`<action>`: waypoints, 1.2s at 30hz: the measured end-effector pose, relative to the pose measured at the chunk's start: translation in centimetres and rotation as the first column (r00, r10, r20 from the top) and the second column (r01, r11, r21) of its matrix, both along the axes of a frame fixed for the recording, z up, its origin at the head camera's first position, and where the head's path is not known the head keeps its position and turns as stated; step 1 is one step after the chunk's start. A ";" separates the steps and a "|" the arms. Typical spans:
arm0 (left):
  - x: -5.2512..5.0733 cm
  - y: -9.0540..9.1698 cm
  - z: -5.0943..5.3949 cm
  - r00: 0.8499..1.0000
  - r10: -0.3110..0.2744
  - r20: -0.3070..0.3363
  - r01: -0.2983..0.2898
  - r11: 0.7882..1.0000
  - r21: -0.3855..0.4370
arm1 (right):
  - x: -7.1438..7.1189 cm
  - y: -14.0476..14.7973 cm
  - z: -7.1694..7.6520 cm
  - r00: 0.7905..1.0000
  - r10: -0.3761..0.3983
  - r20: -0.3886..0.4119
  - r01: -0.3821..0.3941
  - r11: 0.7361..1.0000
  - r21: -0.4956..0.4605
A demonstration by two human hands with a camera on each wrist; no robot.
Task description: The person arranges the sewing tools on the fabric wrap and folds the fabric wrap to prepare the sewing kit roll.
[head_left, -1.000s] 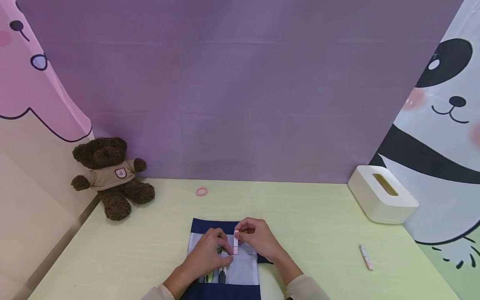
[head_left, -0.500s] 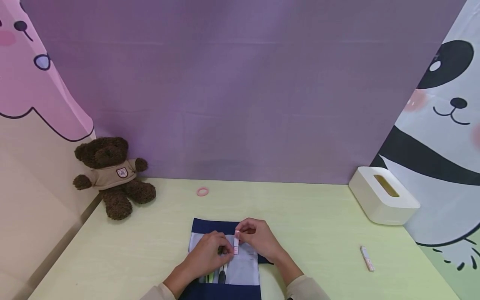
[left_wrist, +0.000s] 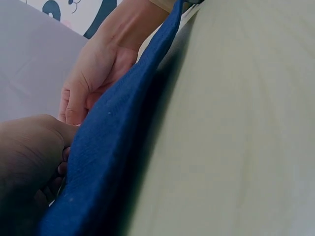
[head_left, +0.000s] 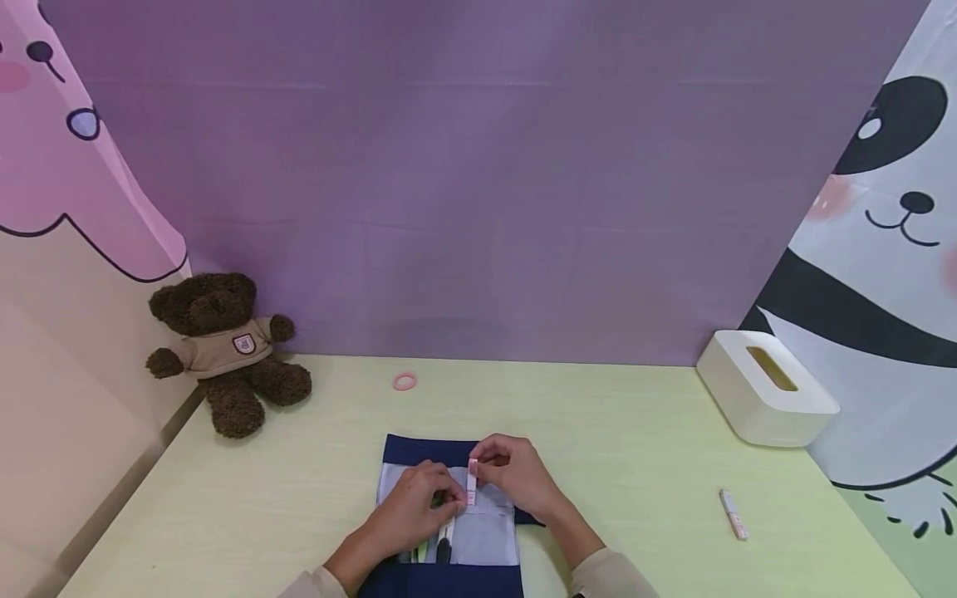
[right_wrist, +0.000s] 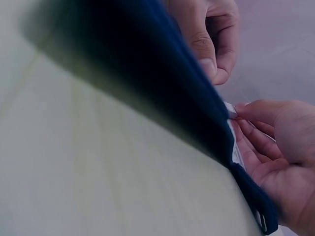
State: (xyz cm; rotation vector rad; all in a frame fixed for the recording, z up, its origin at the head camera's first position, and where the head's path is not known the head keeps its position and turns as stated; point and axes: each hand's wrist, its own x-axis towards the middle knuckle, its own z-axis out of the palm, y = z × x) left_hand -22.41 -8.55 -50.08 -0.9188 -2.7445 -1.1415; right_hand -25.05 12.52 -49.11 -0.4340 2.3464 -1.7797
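A navy cloth case with a pale grey inside [head_left: 486,540] lies unfolded at the table's front. My right hand [head_left: 519,477] pinches the top of a small white-and-pink stick [head_left: 472,486], held upright over the case. My left hand [head_left: 419,504] is beside it, thumb and index finger pinching at the pocket edge by the stick's lower end. Under my left hand, green and dark slim items [head_left: 444,550] sit in the pocket. In the left wrist view the navy cloth [left_wrist: 106,132] hides much of the fingers; the right wrist view shows both hands behind the cloth [right_wrist: 162,64].
Another white-and-pink stick [head_left: 733,515] lies on the table to the right. A white tissue box [head_left: 770,407] stands at the back right, a pink ring [head_left: 404,381] near the back edge, and a brown teddy bear [head_left: 224,349] at the back left.
My left index finger and thumb have come closer together by the stick's lower end. The right hand and the stick have hardly moved.
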 end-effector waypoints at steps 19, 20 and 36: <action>0.2 0.2 0.1 0.999 0.044 0.022 -0.044 0.999 0.022 | 0.2 -0.2 0.4 0.999 0.032 0.009 -0.032 0.998 0.049; 0.2 0.2 0.1 0.999 0.046 0.028 -0.047 0.999 0.023 | 0.3 -0.3 0.4 0.999 0.038 0.013 -0.038 0.998 0.052; 0.4 0.3 0.1 0.998 0.053 0.019 -0.054 0.997 0.060 | 0.6 -0.1 0.7 0.993 0.115 0.035 -0.116 0.993 0.023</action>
